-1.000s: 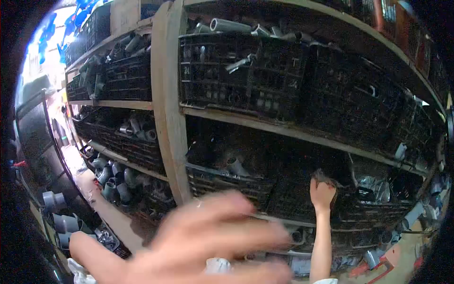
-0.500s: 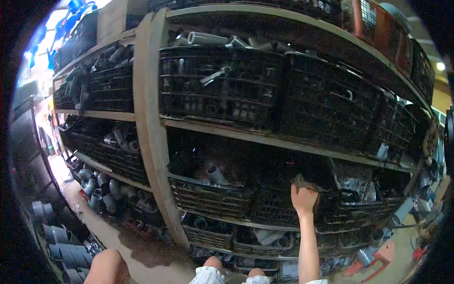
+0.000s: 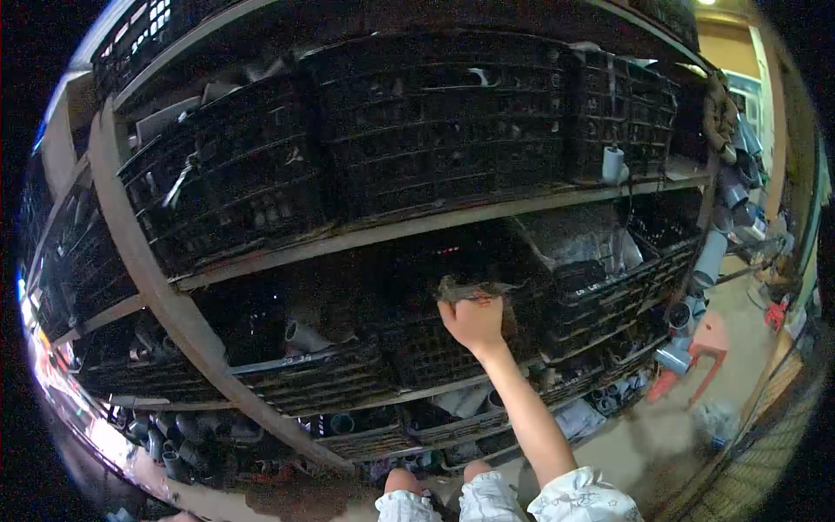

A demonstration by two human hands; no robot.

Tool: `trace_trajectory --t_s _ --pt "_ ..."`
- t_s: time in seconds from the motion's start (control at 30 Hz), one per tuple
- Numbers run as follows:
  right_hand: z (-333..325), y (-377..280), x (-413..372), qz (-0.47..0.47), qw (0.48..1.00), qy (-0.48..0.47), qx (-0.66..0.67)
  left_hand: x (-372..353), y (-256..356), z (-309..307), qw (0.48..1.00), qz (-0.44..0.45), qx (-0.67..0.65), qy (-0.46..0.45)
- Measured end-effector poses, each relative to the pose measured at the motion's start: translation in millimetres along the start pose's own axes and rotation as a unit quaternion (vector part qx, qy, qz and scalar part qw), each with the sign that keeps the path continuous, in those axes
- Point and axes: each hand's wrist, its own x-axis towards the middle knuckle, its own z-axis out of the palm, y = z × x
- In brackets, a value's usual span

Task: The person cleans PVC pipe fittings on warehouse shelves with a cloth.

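Observation:
My right hand (image 3: 474, 324) reaches forward from a white patterned sleeve (image 3: 584, 498). Its fingers are curled over the torn, greyish top edge (image 3: 496, 287) of a dark crate (image 3: 435, 355) on the middle shelf. The fingertips are hidden behind that edge, and the inside of the crate is too dark to make out. To the left, a grey pipe fitting (image 3: 306, 336) sticks up from the neighbouring crate (image 3: 304, 374). On the right stands a black crate (image 3: 600, 304) with clear plastic bags (image 3: 583, 245) in it. My left hand does not show.
A wooden post (image 3: 165, 304) and shelf board (image 3: 444, 219) frame the crates. Large black crates (image 3: 444, 122) fill the shelf above. A grey fitting (image 3: 614, 165) hangs on one crate. Lower right are a red plastic stool (image 3: 709, 335) and grey pipes (image 3: 711, 257).
The view has swung to the right, so the shelves have shifted left in it. My right hand stays on the same crate edge, and more of the sleeve shows.

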Motion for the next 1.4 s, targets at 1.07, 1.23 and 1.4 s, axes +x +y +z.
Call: trace_trajectory --t_s 1.07,1.23,1.4 --pt "3 21 -5 0.025 0.978 -0.193 0.075 102 -228 -117 0.917 -0.153 0.336 0.149" --pt "-4 20 9 -0.039 0.994 -0.097 0.031 149 -196 -147 0.921 -0.135 0.351 0.106" --pt "-9 23 7 -0.035 0.979 -0.175 0.100 215 -151 -179 0.919 -0.130 0.368 0.052"
